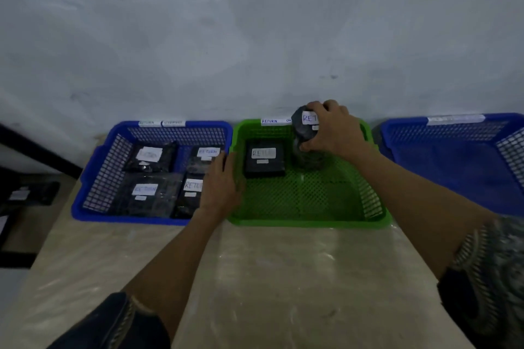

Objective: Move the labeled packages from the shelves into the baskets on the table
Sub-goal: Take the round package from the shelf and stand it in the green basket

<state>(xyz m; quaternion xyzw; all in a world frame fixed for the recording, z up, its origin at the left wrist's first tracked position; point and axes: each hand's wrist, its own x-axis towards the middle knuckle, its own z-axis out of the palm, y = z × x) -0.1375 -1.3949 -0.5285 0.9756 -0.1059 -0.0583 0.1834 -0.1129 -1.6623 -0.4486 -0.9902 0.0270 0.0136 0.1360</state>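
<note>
The right hand (330, 130) grips a round black package (304, 133) over the green basket (306, 218), a flat package (264, 158) lying just left of it. The left hand (219, 181) rests flat and empty on the basket's left rim.

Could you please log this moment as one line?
right hand: lowering round black wrapped package into green plastic mesh basket | left hand: resting on basket's left rim
</note>
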